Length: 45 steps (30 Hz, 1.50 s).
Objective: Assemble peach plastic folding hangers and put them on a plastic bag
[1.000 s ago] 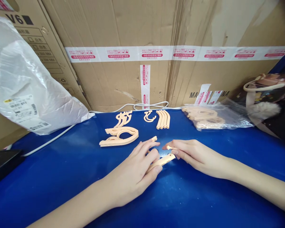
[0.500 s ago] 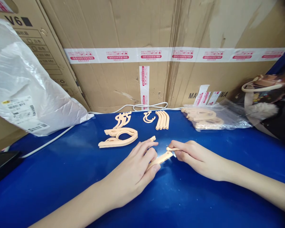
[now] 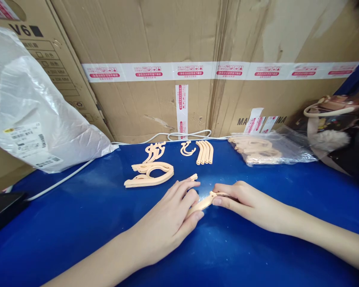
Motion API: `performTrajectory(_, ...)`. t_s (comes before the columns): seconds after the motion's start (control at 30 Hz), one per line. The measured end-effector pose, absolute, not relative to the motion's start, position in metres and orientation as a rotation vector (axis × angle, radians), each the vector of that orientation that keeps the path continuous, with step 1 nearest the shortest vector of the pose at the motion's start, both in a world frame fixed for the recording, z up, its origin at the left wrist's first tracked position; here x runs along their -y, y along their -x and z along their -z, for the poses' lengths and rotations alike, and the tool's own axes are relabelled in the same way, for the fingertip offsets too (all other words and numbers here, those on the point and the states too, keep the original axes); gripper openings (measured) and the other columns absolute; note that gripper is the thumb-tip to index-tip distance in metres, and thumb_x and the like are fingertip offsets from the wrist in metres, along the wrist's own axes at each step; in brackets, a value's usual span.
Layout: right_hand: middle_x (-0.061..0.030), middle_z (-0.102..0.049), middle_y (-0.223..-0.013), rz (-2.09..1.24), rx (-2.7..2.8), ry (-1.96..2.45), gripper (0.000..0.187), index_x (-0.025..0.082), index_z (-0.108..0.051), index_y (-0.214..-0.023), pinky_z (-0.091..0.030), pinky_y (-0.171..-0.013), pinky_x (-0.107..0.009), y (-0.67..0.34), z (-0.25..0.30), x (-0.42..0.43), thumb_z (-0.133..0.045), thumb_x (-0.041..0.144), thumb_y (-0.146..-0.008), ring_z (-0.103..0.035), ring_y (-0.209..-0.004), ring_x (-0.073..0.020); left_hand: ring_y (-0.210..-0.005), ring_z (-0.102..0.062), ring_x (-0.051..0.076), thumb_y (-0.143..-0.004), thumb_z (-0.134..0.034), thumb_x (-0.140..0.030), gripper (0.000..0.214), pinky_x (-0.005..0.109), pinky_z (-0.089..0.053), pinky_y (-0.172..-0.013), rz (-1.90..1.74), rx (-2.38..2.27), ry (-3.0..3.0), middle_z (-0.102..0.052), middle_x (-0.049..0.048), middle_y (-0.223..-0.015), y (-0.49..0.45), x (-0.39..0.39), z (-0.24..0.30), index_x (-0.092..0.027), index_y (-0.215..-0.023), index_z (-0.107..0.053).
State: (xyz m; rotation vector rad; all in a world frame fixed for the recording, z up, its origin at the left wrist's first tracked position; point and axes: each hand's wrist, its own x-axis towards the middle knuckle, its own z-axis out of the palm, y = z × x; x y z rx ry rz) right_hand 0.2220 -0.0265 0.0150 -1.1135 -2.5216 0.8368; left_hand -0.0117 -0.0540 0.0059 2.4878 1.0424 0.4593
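Observation:
My left hand (image 3: 176,211) is closed around a cream plastic hanger arm (image 3: 204,204), whose far end points right. Part of the same colour shows beyond its fingertips (image 3: 194,177). Between the thumb and fingers of my right hand (image 3: 248,201) is a thin curved hanger hook (image 3: 223,194), mostly hidden by the fingers. The hook's knobbed end meets the end of the arm; whether it sits inside cannot be told. Left of my hands lie folded hangers (image 3: 160,180), stacked. Behind them are several hooks (image 3: 155,151), a couple more hooks (image 3: 186,148) and a row of hanger arms (image 3: 205,152).
A clear bag of cream hanger parts (image 3: 260,151) lies at the back right, beside a dark handbag (image 3: 332,127). A white plastic parcel (image 3: 48,119) leans at the left. Large cardboard boxes (image 3: 152,36) and a white cable (image 3: 155,137) line the back of the blue table (image 3: 233,255).
My right hand has brought the hook down slightly and against the end of the hanger arm. My left hand keeps its hold, almost unmoved.

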Motion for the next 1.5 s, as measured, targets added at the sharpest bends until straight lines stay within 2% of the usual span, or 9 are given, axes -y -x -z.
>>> performTrajectory(0.17, 0.0034, -0.054, -0.07, -0.888, 2.47, 1.076, 0.042, 0.02, -0.056, -0.082, -0.036, -0.06, -0.024, -0.221, -0.009, 0.024, -0.033, 0.049, -0.101, -0.051, -0.062, -0.0111, -0.143, -0.026, 0.025, -0.102, -0.037, -0.037, 0.018, 0.047, -0.037, -0.111, -0.459, -1.08, -2.458, -0.042, 0.0065, -0.143, 0.012, 0.054, -0.003, -0.024, -0.106, -0.049)
performTrajectory(0.37, 0.0039, -0.049, -0.064, -0.751, 2.526, 1.111, 0.042, 0.02, -0.051, -0.077, -0.035, -0.057, -0.024, -0.223, -0.004, 0.024, -0.031, 0.048, -0.101, -0.047, -0.057, -0.0111, -0.142, -0.029, 0.025, -0.103, -0.035, -0.034, 0.021, 0.046, -0.036, -0.112, -0.488, -1.042, -2.485, -0.041, 0.0058, -0.145, 0.013, 0.053, -0.001, -0.023, -0.093, -0.05)
performTrajectory(0.83, -0.0027, -0.066, -0.078, -0.247, 2.727, 1.073, 0.047, 0.02, -0.061, -0.09, -0.037, -0.054, -0.025, -0.225, -0.002, 0.026, -0.024, 0.047, -0.103, -0.065, -0.062, -0.0161, -0.137, -0.036, 0.025, -0.102, -0.037, -0.032, 0.019, 0.045, -0.038, -0.111, -0.482, -1.019, -2.539, -0.044, 0.0061, -0.142, 0.015, 0.052, -0.001, -0.022, -0.094, -0.052)
performTrajectory(1.1, -0.0016, -0.065, -0.072, -0.048, 2.758, 1.012, 0.052, 0.02, -0.063, -0.088, -0.032, -0.05, -0.026, -0.226, 0.001, 0.025, -0.021, 0.047, -0.103, -0.062, -0.056, -0.0135, -0.137, -0.036, 0.024, -0.102, -0.035, -0.031, 0.023, 0.045, -0.035, -0.113, -0.47, -1.001, -2.588, -0.045, 0.0055, -0.14, 0.017, 0.05, 0.003, -0.022, -0.095, -0.054)
performTrajectory(1.27, -0.0016, -0.065, -0.071, 0.118, 2.78, 0.97, 0.052, 0.02, -0.064, -0.091, -0.03, -0.049, -0.027, -0.226, 0.003, 0.025, -0.02, 0.044, -0.104, -0.061, -0.055, -0.0128, -0.136, -0.038, 0.023, -0.103, -0.034, -0.032, 0.023, 0.045, -0.033, -0.114, -0.438, -0.996, -2.601, -0.043, 0.0057, -0.142, 0.017, 0.049, 0.003, -0.022, -0.101, -0.055)
performTrajectory(1.5, -0.0008, -0.06, -0.066, 0.235, 2.788, 0.912, 0.049, 0.019, -0.064, -0.085, -0.028, -0.049, -0.028, -0.227, 0.004, 0.026, -0.024, 0.041, -0.104, -0.059, -0.054, -0.0127, -0.134, -0.04, 0.023, -0.103, -0.034, -0.03, 0.023, 0.045, -0.032, -0.114, -0.398, -0.961, -2.629, -0.046, 0.0067, -0.14, 0.019, 0.049, 0.0, -0.022, -0.1, -0.055)
